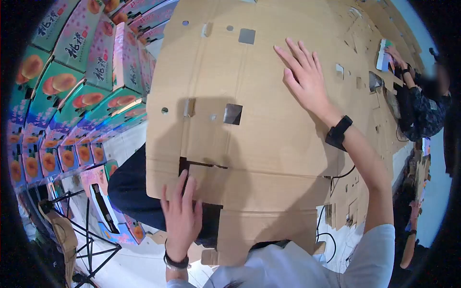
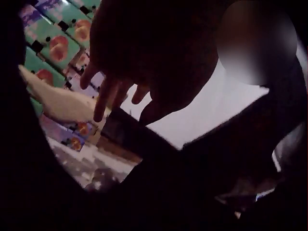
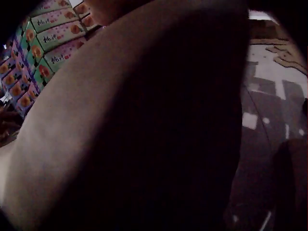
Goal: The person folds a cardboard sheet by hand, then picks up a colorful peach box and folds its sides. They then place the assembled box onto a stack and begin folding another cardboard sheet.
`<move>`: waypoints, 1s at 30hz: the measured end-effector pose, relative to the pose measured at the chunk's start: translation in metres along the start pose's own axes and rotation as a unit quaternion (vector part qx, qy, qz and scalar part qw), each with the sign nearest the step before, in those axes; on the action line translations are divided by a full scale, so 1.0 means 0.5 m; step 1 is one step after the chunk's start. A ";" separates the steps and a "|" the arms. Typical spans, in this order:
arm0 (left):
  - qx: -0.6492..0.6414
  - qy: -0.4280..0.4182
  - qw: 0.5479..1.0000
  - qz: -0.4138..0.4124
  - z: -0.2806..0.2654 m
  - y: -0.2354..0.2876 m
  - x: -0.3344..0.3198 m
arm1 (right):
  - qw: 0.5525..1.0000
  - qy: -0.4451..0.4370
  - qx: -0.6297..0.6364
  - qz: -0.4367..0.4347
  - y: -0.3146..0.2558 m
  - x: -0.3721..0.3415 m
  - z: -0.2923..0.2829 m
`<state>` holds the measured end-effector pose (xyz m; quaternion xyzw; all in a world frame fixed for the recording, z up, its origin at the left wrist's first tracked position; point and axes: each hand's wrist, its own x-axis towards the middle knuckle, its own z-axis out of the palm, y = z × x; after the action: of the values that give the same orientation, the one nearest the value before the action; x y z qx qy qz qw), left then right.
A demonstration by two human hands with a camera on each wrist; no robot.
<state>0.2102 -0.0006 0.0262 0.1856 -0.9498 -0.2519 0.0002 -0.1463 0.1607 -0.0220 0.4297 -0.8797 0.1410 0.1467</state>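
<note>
In the head view, your right hand [image 1: 308, 82] is lying over the big cardboard sheet [image 1: 273, 149], its fingers spread and fairly straight, the thumb standing apart; your left hand [image 1: 182, 221] is reaching over the sheet's lower left part, its fingers a little apart and pinching nothing visible, their tips reaching up beside a dark slot [image 1: 183, 165]; the sheet is spreading out in front of you, covering part of your dark trousers [image 1: 137, 192]; you are apparently steadying or positioning it, and the next move is probably calling for a firmer hold at an edge or flap; stacked peach boxes [image 1: 91, 84] are standing to the left, and another person [image 1: 422, 103] is sitting at the far right; whether your palms are pressing or only hovering is staying unclear. In the left wrist view, your left fingers are showing as loosely separated dark shapes, holding nothing that you can make out; deep shadow is hiding most of the palm, and a white patch [image 2: 211, 106] is staying hard to identify. In the right wrist view, a large shadowed form is blocking nearly everything, so you cannot tell from there what the right fingers are doing; some peach boxes are showing at the upper left.
</note>
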 end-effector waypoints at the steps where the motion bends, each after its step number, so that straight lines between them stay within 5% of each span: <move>1: 0.023 0.023 0.999 0.008 -0.027 0.012 -0.016 | 1.000 0.002 0.018 0.007 0.001 -0.001 0.000; 3: -0.107 0.116 0.986 0.053 -0.062 0.024 -0.056 | 0.999 0.000 0.039 0.012 0.002 -0.005 0.004; 7: -0.195 -0.108 0.963 0.149 -0.138 0.048 -0.061 | 0.997 0.013 0.071 0.020 0.013 -0.001 0.014; 9: -0.189 -0.102 0.966 0.140 -0.102 0.047 -0.075 | 0.997 0.018 0.074 0.016 0.008 0.002 0.013; 11: -0.155 -0.195 0.968 0.019 -0.084 0.054 -0.084 | 0.998 0.007 0.058 0.018 0.003 0.000 0.003; 13: -0.136 -0.221 0.966 0.001 -0.072 0.055 -0.096 | 0.998 0.006 0.056 0.015 -0.003 0.000 -0.004; 15: -0.194 -0.208 0.954 -0.096 -0.050 0.048 -0.131 | 0.998 0.001 0.054 0.012 -0.004 -0.007 -0.004; 17: -0.225 -0.158 0.956 -0.101 -0.046 0.053 -0.140 | 0.999 0.009 0.039 0.006 0.000 -0.004 0.002; 19: -0.360 -0.228 0.864 -0.269 -0.049 0.056 -0.149 | 0.999 0.010 0.045 0.005 0.003 -0.001 0.004; 20: -0.361 -0.227 0.863 -0.270 -0.036 0.052 -0.161 | 0.999 0.011 0.050 0.006 0.004 -0.001 0.003; 22: -0.529 -0.092 0.812 -0.230 0.006 0.034 -0.181 | 0.999 0.014 0.048 0.005 0.007 0.001 0.004; 25: -0.591 -0.063 0.776 -0.209 0.019 0.034 -0.181 | 0.999 0.012 0.048 0.010 0.006 -0.001 -0.001; 29: -0.565 -0.004 0.807 -0.172 0.028 0.031 -0.185 | 0.999 0.012 0.047 0.014 0.004 -0.004 -0.003; 30: -0.523 -0.036 0.823 -0.217 0.022 0.024 -0.190 | 0.999 0.012 0.048 0.013 0.003 -0.004 -0.002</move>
<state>0.2936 0.0475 0.0313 0.3497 -0.6098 -0.7112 0.0089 -0.1461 0.1633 -0.0219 0.4230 -0.8757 0.1898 0.1351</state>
